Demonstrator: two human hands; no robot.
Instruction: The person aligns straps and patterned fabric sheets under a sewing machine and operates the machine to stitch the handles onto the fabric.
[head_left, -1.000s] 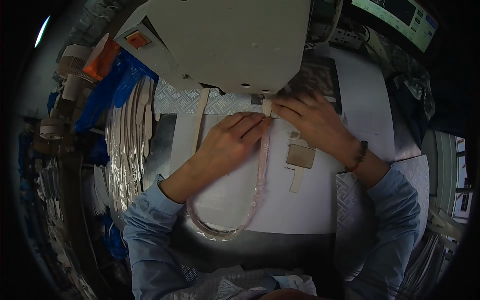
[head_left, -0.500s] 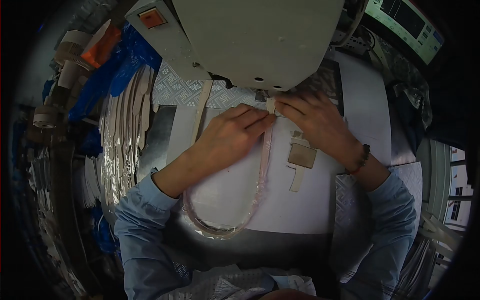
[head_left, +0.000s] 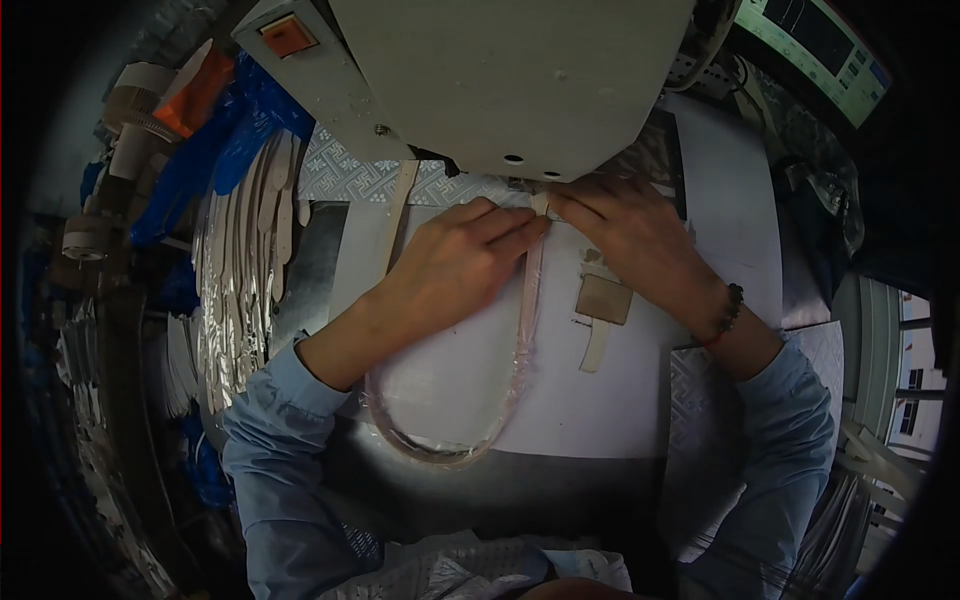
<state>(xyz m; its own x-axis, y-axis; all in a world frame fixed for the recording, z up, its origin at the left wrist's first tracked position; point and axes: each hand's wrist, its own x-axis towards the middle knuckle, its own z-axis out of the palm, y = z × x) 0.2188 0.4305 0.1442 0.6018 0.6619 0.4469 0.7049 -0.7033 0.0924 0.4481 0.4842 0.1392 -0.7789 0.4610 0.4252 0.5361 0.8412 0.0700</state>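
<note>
A long pale pink strap (head_left: 527,300), partly wrapped in clear film, lies in a U-shaped loop on the white sheet. Its other end runs up to the left of my left hand (head_left: 455,255). That hand is closed, thumb and fingers pinching the strap near its end. My right hand (head_left: 640,235) bends in from the other side, its fingertips pressed together at the strap's pale end piece (head_left: 540,204). Both hands meet just under the head of what looks like a sewing machine (head_left: 510,80). The exact contact under the right fingertips is hidden.
A brown rectangular piece with a pale tab (head_left: 604,300) lies below my right hand. Film-wrapped straps (head_left: 240,270) hang at left beside a blue plastic bag (head_left: 215,150) and a small fan (head_left: 140,100). A lit monitor (head_left: 820,55) stands at upper right.
Both hands and the strap end have shifted very slightly up, toward the machine. The strap loop and the white sheet have also moved up a little. Both hands keep their hold.
</note>
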